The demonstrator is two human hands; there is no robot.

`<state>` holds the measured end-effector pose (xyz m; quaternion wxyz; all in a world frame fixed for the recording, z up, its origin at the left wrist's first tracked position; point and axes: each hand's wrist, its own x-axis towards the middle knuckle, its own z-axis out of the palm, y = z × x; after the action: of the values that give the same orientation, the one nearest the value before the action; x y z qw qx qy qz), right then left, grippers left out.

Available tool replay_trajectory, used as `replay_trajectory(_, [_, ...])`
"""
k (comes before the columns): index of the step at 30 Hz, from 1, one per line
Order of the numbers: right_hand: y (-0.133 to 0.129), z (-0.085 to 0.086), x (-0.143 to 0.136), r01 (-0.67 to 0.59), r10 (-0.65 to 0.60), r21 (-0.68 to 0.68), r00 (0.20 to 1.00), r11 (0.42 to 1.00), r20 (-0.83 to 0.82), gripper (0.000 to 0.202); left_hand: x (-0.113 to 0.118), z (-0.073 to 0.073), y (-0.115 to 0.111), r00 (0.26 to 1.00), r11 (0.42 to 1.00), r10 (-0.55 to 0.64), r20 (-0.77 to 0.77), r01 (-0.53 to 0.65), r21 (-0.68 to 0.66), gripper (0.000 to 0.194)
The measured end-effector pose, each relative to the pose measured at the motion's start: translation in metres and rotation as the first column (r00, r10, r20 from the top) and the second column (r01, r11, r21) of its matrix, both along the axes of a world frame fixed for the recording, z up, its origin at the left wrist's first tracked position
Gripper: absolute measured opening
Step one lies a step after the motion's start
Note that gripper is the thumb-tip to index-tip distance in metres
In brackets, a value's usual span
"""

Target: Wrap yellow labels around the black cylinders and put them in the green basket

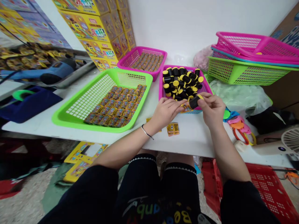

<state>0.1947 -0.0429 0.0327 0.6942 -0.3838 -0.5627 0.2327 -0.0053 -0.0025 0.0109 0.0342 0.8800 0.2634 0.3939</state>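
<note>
1. Your right hand (212, 107) holds a small black tub (193, 102) with a yellow lid, tilted, above the near edge of a pink basket (160, 82); its thumb and fingers are closed on the lid end, which probably leaves the dark side free to reach
2. Your left hand (164, 113) comes in from the other side, its fingers nearly straight and close together, pinching a printed label (186, 107) at the tub's other end; that likely keeps the label lined up with the tub, though how far the two are joined is too small to tell
3. The pink basket holds a loose heap of similar black tubs with yellow lids, just beyond your hands, probably so that one is a short reach away
4. To your left, a green basket (93, 127) holds printed tubs (112, 112) lying on their sides in neat rows, a layout that seems meant to save room and make counting easy
5. Near you on the white desk (193, 143), a loose label piece (173, 129) lies flat between your forearms, apparently within easy reach; another lies partly hidden by your left wrist
</note>
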Motion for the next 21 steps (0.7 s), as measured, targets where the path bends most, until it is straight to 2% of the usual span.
replay_trajectory(3, [0.000,-0.002,0.000,0.037,-0.042,0.066,0.996,0.997,0.074,0.040,0.002,0.003,-0.004,0.982,0.974,-0.094,0.161,0.125,-0.189,0.057])
replay_trajectory(6, [-0.002,-0.006,-0.003,0.067,-0.081,0.092,0.983,0.993,0.165,0.038,0.005,0.005,-0.008,0.922,0.861,-0.148,0.358,0.298,-0.411,0.052])
replay_trajectory(9, [-0.004,-0.010,-0.010,0.040,-0.073,0.146,0.971,0.988,0.227,0.037,0.006,0.004,-0.009,0.868,0.777,-0.115,0.483,0.381,-0.501,0.057])
replay_trajectory(11, [-0.005,-0.011,-0.015,0.011,-0.050,0.173,0.973,0.985,0.224,0.034,0.006,0.003,-0.008,0.846,0.779,-0.092,0.526,0.390,-0.491,0.057])
replay_trajectory(14, [-0.006,-0.011,-0.017,-0.043,0.014,0.125,0.975,0.991,0.221,0.031,0.005,0.002,-0.007,0.831,0.820,-0.119,0.543,0.390,-0.418,0.059])
replay_trajectory(18, [-0.008,-0.006,-0.014,-0.108,0.116,-0.057,0.981,0.992,0.155,0.028,0.002,0.001,-0.006,0.870,0.877,-0.155,0.469,0.339,-0.339,0.062])
replay_trajectory(21, [-0.009,-0.003,-0.015,-0.161,0.179,-0.205,0.981,0.966,0.073,0.042,0.000,-0.003,-0.005,0.919,0.920,-0.179,0.352,0.283,-0.271,0.052])
